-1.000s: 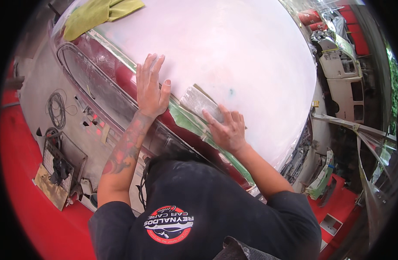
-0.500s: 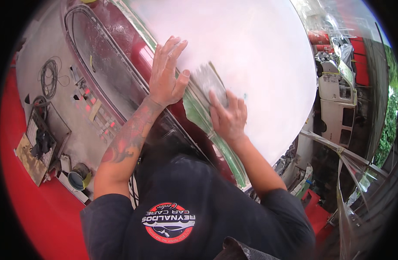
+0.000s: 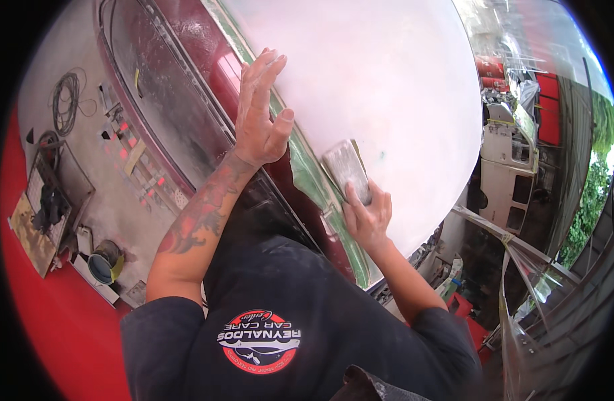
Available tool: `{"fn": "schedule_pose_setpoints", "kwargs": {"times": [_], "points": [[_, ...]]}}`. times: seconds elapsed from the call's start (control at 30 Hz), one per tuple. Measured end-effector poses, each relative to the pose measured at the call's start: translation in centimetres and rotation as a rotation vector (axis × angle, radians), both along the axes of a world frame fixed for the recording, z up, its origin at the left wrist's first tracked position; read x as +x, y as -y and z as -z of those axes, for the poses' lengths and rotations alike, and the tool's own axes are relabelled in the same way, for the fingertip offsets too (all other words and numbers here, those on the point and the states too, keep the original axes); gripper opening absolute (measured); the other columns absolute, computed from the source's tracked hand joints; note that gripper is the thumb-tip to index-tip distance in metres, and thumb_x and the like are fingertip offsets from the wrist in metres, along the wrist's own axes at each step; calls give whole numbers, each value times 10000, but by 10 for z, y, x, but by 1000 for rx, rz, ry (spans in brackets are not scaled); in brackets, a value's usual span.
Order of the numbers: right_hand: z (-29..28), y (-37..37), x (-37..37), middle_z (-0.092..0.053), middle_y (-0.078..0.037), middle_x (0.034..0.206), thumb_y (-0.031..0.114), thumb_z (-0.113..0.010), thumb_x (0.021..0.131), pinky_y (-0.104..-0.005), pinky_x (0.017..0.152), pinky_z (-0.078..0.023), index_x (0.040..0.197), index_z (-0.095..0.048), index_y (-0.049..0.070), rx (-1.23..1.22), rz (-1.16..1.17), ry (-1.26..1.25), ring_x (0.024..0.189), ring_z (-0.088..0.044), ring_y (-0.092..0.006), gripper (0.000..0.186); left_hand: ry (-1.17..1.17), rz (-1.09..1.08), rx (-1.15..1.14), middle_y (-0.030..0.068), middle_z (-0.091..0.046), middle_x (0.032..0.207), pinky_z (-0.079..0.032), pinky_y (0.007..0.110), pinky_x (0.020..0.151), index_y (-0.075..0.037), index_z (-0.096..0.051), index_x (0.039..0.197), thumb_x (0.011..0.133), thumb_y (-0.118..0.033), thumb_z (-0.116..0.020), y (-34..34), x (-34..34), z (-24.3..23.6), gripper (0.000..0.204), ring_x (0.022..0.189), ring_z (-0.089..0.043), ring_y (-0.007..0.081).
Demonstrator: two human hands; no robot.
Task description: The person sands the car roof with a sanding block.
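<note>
My right hand (image 3: pixel 370 217) grips the near end of a grey, dusty sanding block (image 3: pixel 345 164), which lies against the broad white car panel (image 3: pixel 374 80) near its left edge. A strip of green masking (image 3: pixel 307 167) runs along that edge, between the panel and the dark red bodywork (image 3: pixel 206 50). My left hand (image 3: pixel 261 123) is at the masked edge farther up, fingers stretched out and thumb apart, with nothing in it. Whether its palm touches the car is hidden. White dust coats the fingers of both hands.
On the floor at left lie a coiled cable (image 3: pixel 66 103), a round can (image 3: pixel 106 260) and a board with a dark cloth (image 3: pixel 49 204). A white vehicle body (image 3: pixel 511 160) stands at right. Plastic-wrapped bars (image 3: pixel 514 244) cross the lower right.
My right hand has drawn the sanding block toward me and slightly right along the panel's edge. The left hand stays nearly in place, its fingers still stretched.
</note>
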State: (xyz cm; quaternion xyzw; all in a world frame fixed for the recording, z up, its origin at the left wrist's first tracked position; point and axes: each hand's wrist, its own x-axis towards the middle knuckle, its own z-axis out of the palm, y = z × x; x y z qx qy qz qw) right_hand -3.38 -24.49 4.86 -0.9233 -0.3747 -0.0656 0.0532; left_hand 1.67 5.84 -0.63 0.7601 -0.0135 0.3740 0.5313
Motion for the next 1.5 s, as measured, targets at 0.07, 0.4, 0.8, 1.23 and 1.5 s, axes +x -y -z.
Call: {"fn": "schedule_pose_setpoints", "kwargs": {"times": [0.07,0.4,0.8,1.23,1.5], "points": [[2,-77,42,-571,-202,1172,211,-694,825,-418,738,-466,1291,-684,233,69,-56,69,869,-547,-320,467,43,-4,-9,255,-398,1501,-229,563,1186,9,-398,1485,954,-358,-487,0,2,1,652,1416,-368,420],[3,-33,11,-570,-228,1201,223,-716,829,-422,778,-461,1244,-729,199,-21,-71,17,849,-545,-328,415,112,-114,-115,277,-333,1532,-262,513,1186,61,-354,1486,947,-391,-494,-2,0,15,717,1432,-325,410],[1,-192,109,-581,-184,1087,246,-652,880,-458,804,-473,1314,-653,250,67,18,90,949,-561,-358,433,110,-122,-144,277,-338,1529,-263,514,1184,53,-370,1483,931,-357,-513,1,8,11,702,1427,-330,408],[4,-157,94,-566,-174,1012,233,-689,843,-440,738,-479,1325,-656,250,87,-64,160,888,-570,-344,483,159,-87,-112,288,-372,1498,-241,529,1183,49,-374,1477,925,-357,-510,1,6,2,698,1410,-349,421],[5,-126,65,-570,-207,1125,216,-708,856,-457,842,-486,1329,-673,226,33,-43,62,959,-571,-367,475,95,-164,-84,283,-327,1528,-243,519,1183,75,-337,1484,941,-366,-472,0,4,12,713,1419,-322,408]]}}
